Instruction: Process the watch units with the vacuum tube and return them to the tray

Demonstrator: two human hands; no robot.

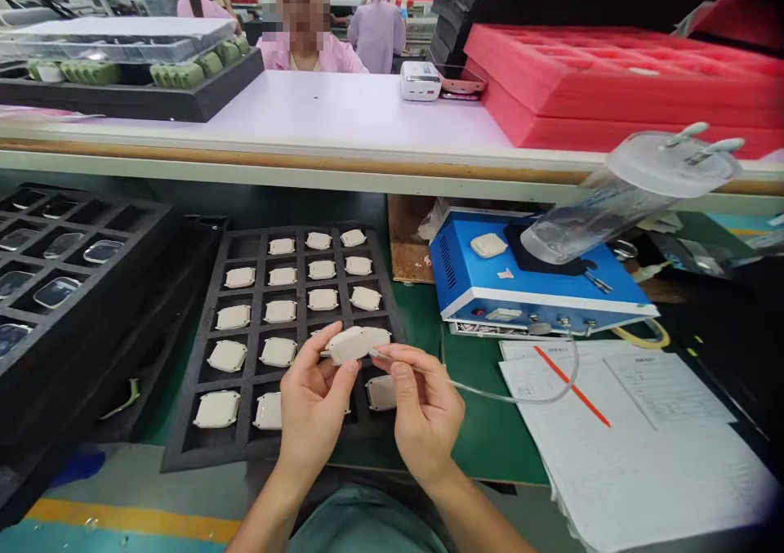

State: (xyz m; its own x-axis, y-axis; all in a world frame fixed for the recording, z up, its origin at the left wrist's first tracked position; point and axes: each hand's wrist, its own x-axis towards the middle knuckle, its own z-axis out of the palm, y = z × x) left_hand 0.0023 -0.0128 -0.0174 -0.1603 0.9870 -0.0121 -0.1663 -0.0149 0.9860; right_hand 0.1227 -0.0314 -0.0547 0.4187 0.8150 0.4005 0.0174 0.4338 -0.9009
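My left hand [314, 402] pinches a beige watch case [349, 345], rounded and squarish, tilted above the tray. In my right hand [429, 414] is a thin clear tube [490, 396], its end close to the right side of that case; whether they touch I cannot tell. From there the tube curves back to a socket on the front of a blue box [465, 263]. Beneath both hands lies a black foam tray [177, 439] with similar beige cases in its compartments, some of them hidden by my hands. Another beige case [488, 246] rests on the blue box.
Stacked foam trays [91, 292] hold glassy pieces at left. Papers [643, 447] with a red strip lie at right. A clear cylinder [612, 193] leans over the blue box. A white shelf [331, 128] crosses ahead, bearing red foam trays [612, 87]; a person sits behind it.
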